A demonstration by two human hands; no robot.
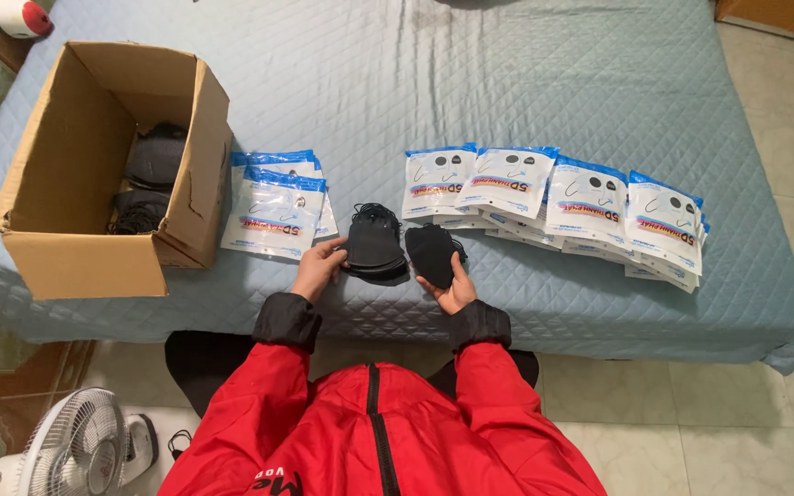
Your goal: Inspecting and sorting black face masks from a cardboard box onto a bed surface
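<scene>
At the centre of the frame our left hand (317, 266) grips the stack of black face masks (375, 246); our right hand (453, 290) holds one black mask (432, 254); we should keep the edges aligned and the ear loops untangled.

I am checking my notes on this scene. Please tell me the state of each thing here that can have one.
cardboard box: open, black masks inside
left hand: holding stack of black masks
right hand: holding single black mask
mask packets: sealed or not, cannot tell
white fan: on or off, cannot tell
</scene>
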